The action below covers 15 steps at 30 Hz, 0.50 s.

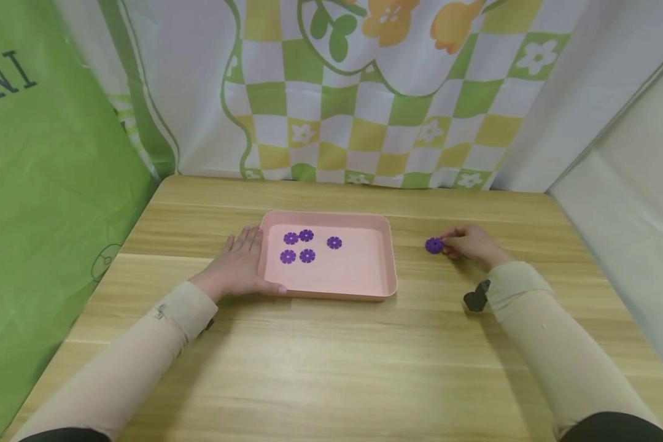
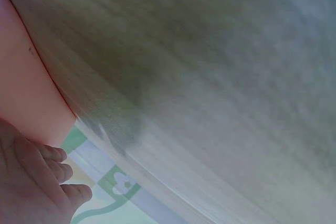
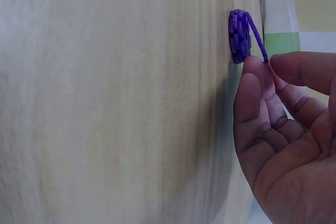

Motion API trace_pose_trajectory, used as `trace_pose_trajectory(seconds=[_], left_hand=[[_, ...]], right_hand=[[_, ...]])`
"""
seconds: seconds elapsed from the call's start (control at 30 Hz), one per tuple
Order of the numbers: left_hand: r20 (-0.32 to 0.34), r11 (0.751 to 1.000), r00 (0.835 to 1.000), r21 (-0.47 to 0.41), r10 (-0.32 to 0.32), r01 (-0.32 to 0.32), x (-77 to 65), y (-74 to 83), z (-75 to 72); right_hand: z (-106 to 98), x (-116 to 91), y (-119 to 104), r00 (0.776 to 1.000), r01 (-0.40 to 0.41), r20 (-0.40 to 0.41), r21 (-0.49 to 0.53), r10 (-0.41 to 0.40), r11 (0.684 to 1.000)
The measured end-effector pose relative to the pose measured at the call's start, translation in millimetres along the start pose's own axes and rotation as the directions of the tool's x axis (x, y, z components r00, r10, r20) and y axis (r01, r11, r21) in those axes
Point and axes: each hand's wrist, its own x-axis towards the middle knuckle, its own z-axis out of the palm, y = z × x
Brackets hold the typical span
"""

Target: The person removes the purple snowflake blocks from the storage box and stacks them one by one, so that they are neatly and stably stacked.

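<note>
My right hand (image 1: pixel 473 245) pinches a thin purple cord (image 3: pixel 256 35) between thumb and fingertips at the right of the table. The cord runs up to the top of a small stack of purple notched discs (image 3: pixel 240 36), beside the fingertips. From above, only the front purple disc (image 1: pixel 433 245) of that stack shows. My left hand (image 1: pixel 240 267) rests against the left end of a shallow pink tray (image 1: pixel 364 276), fingers straight along its side and thumb at the near edge. Several flat purple notched discs (image 1: pixel 307 256) lie in the tray's left half and middle.
The wood-grain table (image 1: pixel 331 362) extends around the tray. A patterned checked curtain (image 1: pixel 376 129) hangs behind its far edge, with a green sheet (image 1: pixel 50 202) on the left and white fabric (image 1: pixel 630 166) on the right. A dark wrist camera (image 1: pixel 476 297) sits below the right cuff.
</note>
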Motion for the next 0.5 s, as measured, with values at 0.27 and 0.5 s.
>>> trace_pose_trajectory(seconds=[0.27, 0.5], left_hand=[[0.0, 1.0, 1.0, -0.002, 0.0, 0.0, -0.5, 0.7, -0.8], [-0.014, 1.0, 1.0, -0.016, 0.002, -0.002, -1.2, 1.2, -0.7]], right_hand=[[-2.3, 1.4, 2.2, 1.0, -0.01, -0.01, -0.03, 0.009, 1.0], [-2.1, -0.4, -1.2, 1.0, -0.022, -0.008, -0.084, 0.021, 0.996]])
